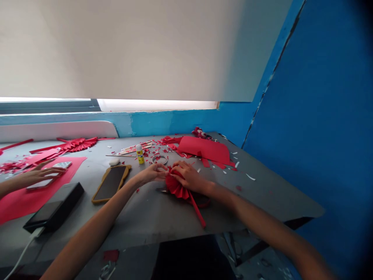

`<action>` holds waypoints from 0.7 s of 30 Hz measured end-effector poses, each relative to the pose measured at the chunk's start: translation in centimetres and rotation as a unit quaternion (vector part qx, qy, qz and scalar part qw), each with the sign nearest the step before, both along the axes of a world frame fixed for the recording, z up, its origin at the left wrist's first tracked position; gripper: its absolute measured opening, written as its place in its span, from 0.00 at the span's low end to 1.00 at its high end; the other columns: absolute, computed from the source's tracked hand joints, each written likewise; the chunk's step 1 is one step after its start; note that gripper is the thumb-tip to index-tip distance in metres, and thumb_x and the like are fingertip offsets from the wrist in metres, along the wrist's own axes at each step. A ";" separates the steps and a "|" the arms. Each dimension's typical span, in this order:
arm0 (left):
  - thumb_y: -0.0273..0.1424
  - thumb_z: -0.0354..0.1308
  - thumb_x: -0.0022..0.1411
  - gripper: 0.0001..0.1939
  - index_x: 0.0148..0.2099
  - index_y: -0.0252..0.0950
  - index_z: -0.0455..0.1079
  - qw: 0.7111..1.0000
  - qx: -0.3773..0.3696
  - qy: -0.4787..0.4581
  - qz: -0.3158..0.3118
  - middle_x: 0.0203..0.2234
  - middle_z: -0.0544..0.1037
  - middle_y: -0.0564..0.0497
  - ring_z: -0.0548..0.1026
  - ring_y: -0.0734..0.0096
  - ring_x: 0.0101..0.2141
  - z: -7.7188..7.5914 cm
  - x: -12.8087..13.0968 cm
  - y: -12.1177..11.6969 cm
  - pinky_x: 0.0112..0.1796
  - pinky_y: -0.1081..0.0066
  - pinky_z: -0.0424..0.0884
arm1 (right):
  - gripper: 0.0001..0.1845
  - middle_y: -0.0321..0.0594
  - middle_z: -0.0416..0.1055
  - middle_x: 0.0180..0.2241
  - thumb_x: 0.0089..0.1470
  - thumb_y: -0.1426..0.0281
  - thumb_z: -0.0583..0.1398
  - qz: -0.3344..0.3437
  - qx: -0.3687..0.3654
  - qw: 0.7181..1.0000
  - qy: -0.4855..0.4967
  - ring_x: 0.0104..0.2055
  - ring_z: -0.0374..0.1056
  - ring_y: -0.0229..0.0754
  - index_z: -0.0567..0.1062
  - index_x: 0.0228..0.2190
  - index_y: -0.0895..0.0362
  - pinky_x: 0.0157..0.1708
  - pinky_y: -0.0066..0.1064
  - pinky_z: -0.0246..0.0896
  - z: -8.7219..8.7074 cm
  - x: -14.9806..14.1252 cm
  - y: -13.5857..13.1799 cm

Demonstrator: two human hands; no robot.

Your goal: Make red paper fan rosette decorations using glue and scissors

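Note:
A pleated red paper fan [176, 188] lies near the front of the grey table, with a red paper strip [198, 213] sticking out toward me. My right hand [188, 177] rests over its upper part, fingers bent onto the folds. At the fan's left edge, my left hand [155, 173] has its fingers closed together against the paper; the exact grip is small and partly hidden. Partly under the fan lies a pair of scissors [202, 202], one tip showing at its left. A glue stick [140, 154] and a roll of tape [160, 159] stand beyond my left hand.
Red paper sheets [204, 149] and scraps lie at the back right. To my left are a phone in a yellow case [112, 183] and a black box with a cable [55, 206]. Another person's hand [43, 175] rests over red paper at the far left. A blue wall [314, 116] borders the right.

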State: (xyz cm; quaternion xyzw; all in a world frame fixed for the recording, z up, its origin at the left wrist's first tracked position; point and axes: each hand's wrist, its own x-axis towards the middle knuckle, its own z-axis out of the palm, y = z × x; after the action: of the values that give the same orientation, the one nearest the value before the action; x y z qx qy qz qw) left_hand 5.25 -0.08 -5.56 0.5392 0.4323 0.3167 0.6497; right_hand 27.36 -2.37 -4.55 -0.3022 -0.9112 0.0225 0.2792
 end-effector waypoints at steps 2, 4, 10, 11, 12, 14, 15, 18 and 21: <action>0.34 0.73 0.42 0.26 0.40 0.33 0.65 1.000 -0.008 -0.023 0.000 0.32 0.80 0.47 0.78 0.68 0.33 0.1 0.0 -0.1 0.43 0.66 0.71 | 0.09 0.46 0.67 0.45 0.60 0.70 0.56 -0.012 -0.011 1.000 0.013 0.51 0.62 0.45 0.71 0.42 0.58 0.54 0.42 0.58 0.0 0.0 0.1; 0.31 0.74 0.41 0.25 0.40 0.34 0.65 0.999 -0.008 -0.034 0.006 0.33 0.80 0.47 0.78 0.68 0.34 0.3 0.1 -0.2 0.45 0.65 0.70 | 0.09 0.46 0.67 0.45 0.59 0.69 0.57 -0.022 -0.026 0.999 0.028 0.51 0.62 0.45 0.71 0.42 0.58 0.53 0.41 0.59 0.0 0.1 0.1; 0.31 0.74 0.39 0.26 0.38 0.34 0.65 0.999 0.008 -0.031 0.018 0.31 0.80 0.49 0.78 0.69 0.33 1.0 0.5 -0.9 0.41 0.68 0.72 | 0.08 0.45 0.67 0.44 0.58 0.69 0.59 -0.018 -0.046 0.998 0.039 0.50 0.62 0.44 0.72 0.40 0.57 0.53 0.40 0.59 0.4 -0.1 0.2; 0.32 0.74 0.39 0.26 0.38 0.34 0.65 0.999 0.011 -0.029 0.020 0.30 0.81 0.49 0.79 0.69 0.33 1.0 0.6 -1.0 0.40 0.69 0.72 | 0.07 0.45 0.67 0.44 0.58 0.69 0.58 -0.019 -0.046 0.998 0.045 0.50 0.62 0.44 0.72 0.40 0.57 0.53 0.40 0.59 0.5 -0.2 0.2; 0.32 0.74 0.39 0.26 0.37 0.34 0.65 0.999 0.014 -0.025 0.023 0.30 0.81 0.49 0.79 0.69 0.33 1.1 0.7 -1.0 0.39 0.70 0.72 | 0.07 0.44 0.67 0.44 0.59 0.70 0.57 -0.021 -0.046 0.997 0.054 0.50 0.63 0.44 0.72 0.40 0.57 0.53 0.39 0.59 0.6 -0.3 0.1; 0.32 0.74 0.39 0.25 0.37 0.34 0.65 0.999 0.023 -0.019 0.027 0.29 0.80 0.51 0.79 0.69 0.31 1.1 0.8 -1.0 0.36 0.71 0.72 | 0.08 0.44 0.68 0.43 0.61 0.70 0.55 -0.023 -0.045 0.996 0.077 0.50 0.63 0.43 0.72 0.41 0.57 0.53 0.38 0.58 0.8 -0.3 0.1; 0.32 0.74 0.39 0.25 0.37 0.34 0.65 0.999 0.028 -0.018 0.026 0.28 0.80 0.51 0.78 0.70 0.30 1.0 0.9 -1.0 0.35 0.72 0.72 | 0.08 0.44 0.68 0.43 0.62 0.71 0.54 -0.022 -0.044 0.995 0.089 0.50 0.63 0.42 0.71 0.41 0.57 0.54 0.37 0.58 0.8 -0.4 0.1; 0.31 0.74 0.38 0.25 0.36 0.34 0.64 0.999 0.040 -0.021 0.021 0.25 0.80 0.53 0.78 0.71 0.28 0.9 1.0 -0.8 0.33 0.73 0.72 | 0.09 0.42 0.68 0.43 0.62 0.73 0.53 -0.017 -0.040 0.993 0.111 0.51 0.63 0.42 0.71 0.42 0.56 0.54 0.37 0.57 0.9 -0.3 0.2; 0.32 0.74 0.39 0.25 0.36 0.34 0.64 0.998 0.050 -0.020 0.018 0.25 0.79 0.53 0.78 0.70 0.28 1.0 1.0 -0.9 0.33 0.72 0.72 | 0.09 0.42 0.68 0.44 0.61 0.74 0.53 -0.016 -0.040 0.993 0.114 0.51 0.63 0.42 0.71 0.42 0.56 0.54 0.37 0.57 0.9 -0.1 0.2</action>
State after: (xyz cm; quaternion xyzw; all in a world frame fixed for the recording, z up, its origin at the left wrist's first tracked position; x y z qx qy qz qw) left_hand 6.22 -0.97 -4.53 0.5563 0.4123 0.3605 0.6249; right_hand 27.25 -2.16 -3.70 -0.3230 -0.8667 0.0885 0.3695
